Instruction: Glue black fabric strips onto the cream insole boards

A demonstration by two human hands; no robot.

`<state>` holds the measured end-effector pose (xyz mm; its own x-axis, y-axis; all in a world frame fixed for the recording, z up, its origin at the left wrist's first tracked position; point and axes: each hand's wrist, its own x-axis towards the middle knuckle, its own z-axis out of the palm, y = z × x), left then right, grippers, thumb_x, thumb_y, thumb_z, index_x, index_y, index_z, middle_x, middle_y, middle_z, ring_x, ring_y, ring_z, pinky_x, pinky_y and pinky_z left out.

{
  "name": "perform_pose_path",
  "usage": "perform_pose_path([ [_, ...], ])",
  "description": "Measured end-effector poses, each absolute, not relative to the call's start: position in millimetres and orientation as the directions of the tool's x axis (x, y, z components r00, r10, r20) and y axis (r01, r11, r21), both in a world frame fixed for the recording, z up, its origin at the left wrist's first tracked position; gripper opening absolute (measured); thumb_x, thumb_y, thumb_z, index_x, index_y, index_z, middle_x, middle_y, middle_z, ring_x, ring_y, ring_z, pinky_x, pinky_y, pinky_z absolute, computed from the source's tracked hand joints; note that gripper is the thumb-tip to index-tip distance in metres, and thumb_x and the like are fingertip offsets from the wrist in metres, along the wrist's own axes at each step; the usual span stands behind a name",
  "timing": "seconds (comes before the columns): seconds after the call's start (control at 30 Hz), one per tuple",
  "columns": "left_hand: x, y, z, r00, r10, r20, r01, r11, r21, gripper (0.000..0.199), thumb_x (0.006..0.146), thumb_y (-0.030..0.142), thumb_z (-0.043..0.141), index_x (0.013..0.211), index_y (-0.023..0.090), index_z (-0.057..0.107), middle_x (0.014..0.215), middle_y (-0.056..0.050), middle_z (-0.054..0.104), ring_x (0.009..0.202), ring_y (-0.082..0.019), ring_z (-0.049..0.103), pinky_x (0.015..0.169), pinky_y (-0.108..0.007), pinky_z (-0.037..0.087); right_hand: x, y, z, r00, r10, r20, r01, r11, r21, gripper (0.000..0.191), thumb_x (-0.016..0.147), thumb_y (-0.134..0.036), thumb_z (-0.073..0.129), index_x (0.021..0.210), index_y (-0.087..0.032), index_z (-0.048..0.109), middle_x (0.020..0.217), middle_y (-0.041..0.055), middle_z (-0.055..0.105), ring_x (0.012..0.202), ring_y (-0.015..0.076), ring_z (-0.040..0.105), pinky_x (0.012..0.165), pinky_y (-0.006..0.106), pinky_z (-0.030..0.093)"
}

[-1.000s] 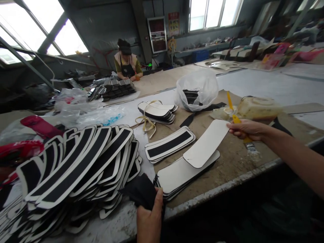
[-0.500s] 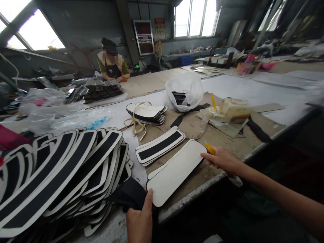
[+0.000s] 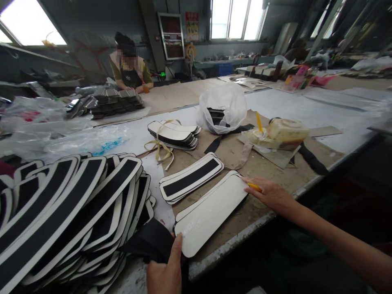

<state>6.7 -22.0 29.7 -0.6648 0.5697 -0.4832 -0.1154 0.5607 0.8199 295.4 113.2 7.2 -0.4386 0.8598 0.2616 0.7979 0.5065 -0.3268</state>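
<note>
A long white panel with rounded corners lies on top of similar ones at the table's front edge. My left hand is closed at its near end, thumb on the corner and the other fingers mostly hidden. A black fabric strip runs beside that hand. At the far right corner, my right hand is closed around a yellow-handled tool, whose working end is not clear. Just behind lies a small stack of white-bordered panels with black centres.
Many black-and-white panels are heaped at left. Behind are a bundle with yellow ties, a plastic bag holding dark pieces, and a stained container beside a yellow stick. A co-worker stands across the table.
My right hand has shifted toward the panel's far corner, and the yellow handle has turned flatter. A shiny patch shows near the panel's left end. The view has shifted slightly.
</note>
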Motion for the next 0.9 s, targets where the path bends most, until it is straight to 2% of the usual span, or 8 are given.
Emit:
perform_pose_path([
  [0.2,1.8,-21.1,24.9,-0.658,0.548,-0.516,-0.105,0.613,0.783,0.039,0.063,0.045,0.072,0.084,0.012,0.070,0.090,-0.014,0.073,0.099,-0.034,0.063,0.085,-0.043,0.046,300.1,111.1,2.0,-0.443,0.803,0.400,0.747,0.577,-0.331,0.026,0.092,-0.031,0.047,0.105,-0.019,0.067,0.095,0.0086,0.072,0.088,0.0206,0.068,0.082,0.033,0.055],
  [0.4,7.2,-22.6,25.3,-0.687,0.563,-0.460,-0.116,0.540,0.834,0.037,0.062,0.044,0.073,0.081,0.013,0.070,0.089,-0.014,0.073,0.095,-0.034,0.064,0.086,-0.044,0.047,302.8,119.4,-4.6,-0.489,0.794,0.361,0.721,0.601,-0.346,0.031,0.090,-0.029,0.048,0.117,-0.020,0.062,0.095,0.0084,0.069,0.085,0.0196,0.066,0.078,0.032,0.055],
  [0.6,8.4,-22.8,19.1,-0.725,0.559,-0.402,-0.076,0.514,0.854,0.038,0.060,0.046,0.074,0.079,0.014,0.071,0.082,-0.013,0.072,0.089,-0.035,0.065,0.080,-0.046,0.048,300.0,118.7,3.1,-0.490,0.774,0.402,0.657,0.631,-0.413,0.019,0.091,-0.028,0.048,0.094,-0.019,0.064,0.085,0.0073,0.067,0.080,0.0178,0.064,0.075,0.030,0.052],
  [0.67,6.9,-22.3,19.7,-0.715,0.586,-0.382,-0.069,0.484,0.872,0.036,0.060,0.046,0.074,0.077,0.014,0.071,0.079,-0.011,0.072,0.084,-0.031,0.065,0.076,-0.042,0.049,298.7,114.2,12.3,-0.477,0.781,0.404,0.663,0.621,-0.418,0.018,0.091,-0.028,0.047,0.088,-0.020,0.063,0.080,0.0064,0.065,0.076,0.0171,0.063,0.073,0.028,0.050],
  [0.73,4.8,-22.9,22.3,-0.672,0.643,-0.367,-0.034,0.468,0.883,0.035,0.061,0.050,0.073,0.064,0.015,0.067,0.065,-0.007,0.068,0.070,-0.026,0.063,0.067,-0.036,0.048,298.7,107.6,22.5,-0.459,0.794,0.400,0.685,0.602,-0.409,0.019,0.091,-0.030,0.046,0.084,-0.020,0.060,0.076,0.0055,0.063,0.072,0.0166,0.062,0.069,0.027,0.049],
  [0.8,2.4,-25.7,26.2,-0.637,0.697,-0.329,0.029,0.448,0.893,0.043,0.064,0.057,0.068,0.051,0.017,0.059,0.050,-0.003,0.058,0.055,-0.019,0.055,0.060,-0.032,0.044,300.1,98.6,31.9,-0.442,0.808,0.389,0.710,0.580,-0.399,0.020,0.090,-0.033,0.047,0.080,-0.020,0.057,0.072,0.0039,0.060,0.066,0.0160,0.060,0.064,0.027,0.047],
  [0.9,-1.2,-34.7,33.1,-0.667,0.695,-0.269,0.076,0.423,0.903,0.050,0.072,0.060,0.060,0.046,0.017,0.053,0.044,0.000,0.050,0.048,-0.014,0.047,0.055,-0.028,0.037,302.3,82.8,44.0,-0.405,0.836,0.370,0.734,0.538,-0.413,0.024,0.087,-0.041,0.049,0.073,-0.022,0.054,0.064,0.0021,0.056,0.055,0.0155,0.054,0.055,0.028,0.044],
])
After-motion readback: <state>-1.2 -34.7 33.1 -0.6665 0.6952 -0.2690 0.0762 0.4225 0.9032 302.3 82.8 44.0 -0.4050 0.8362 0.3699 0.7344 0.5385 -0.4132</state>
